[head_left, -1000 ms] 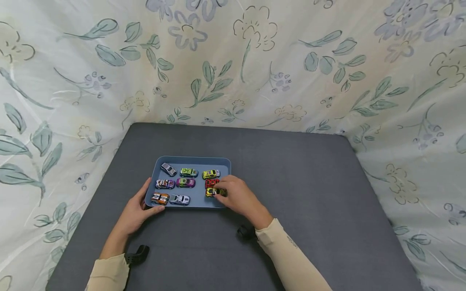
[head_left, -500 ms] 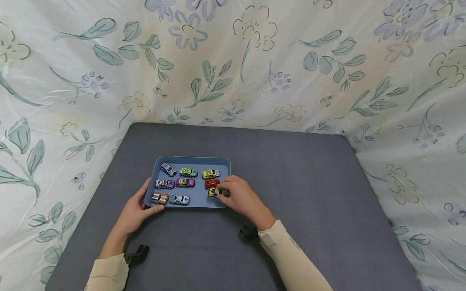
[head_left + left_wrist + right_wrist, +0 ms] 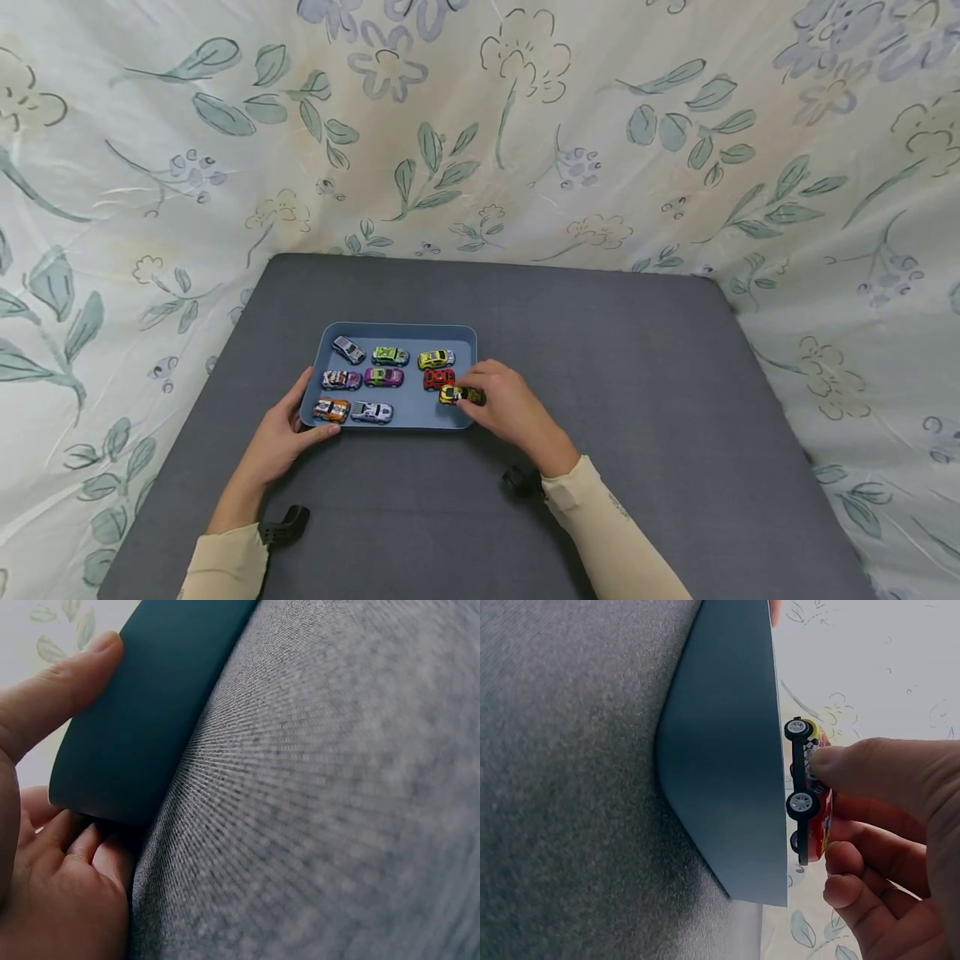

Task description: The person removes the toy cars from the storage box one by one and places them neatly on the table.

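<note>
A blue tray (image 3: 408, 417) lies on the grey table with several small toy cars in it. At its front left corner my left hand (image 3: 279, 437) grips the tray, thumb (image 3: 75, 682) against the front wall and the other fingers tucked at the side. My right hand (image 3: 510, 412) pinches a yellow-and-black toy car (image 3: 450, 394) by its sides, over the tray's right end. In the right wrist view that toy car (image 3: 810, 791) is up above the tray's rim, its wheels showing and some red on its body. A red toy car (image 3: 437, 379) sits right behind it.
A yellow toy car (image 3: 436, 359) stands at the tray's back right. To the left are green (image 3: 390, 356), purple (image 3: 383, 377), orange (image 3: 331, 409) and silver (image 3: 372, 412) cars, among others. A floral curtain (image 3: 525, 167) surrounds the table (image 3: 637, 400).
My right hand has lifted the yellow-and-black car and carried it a little to the right, uncovering more of the red car. The left hand keeps its place on the tray.
</note>
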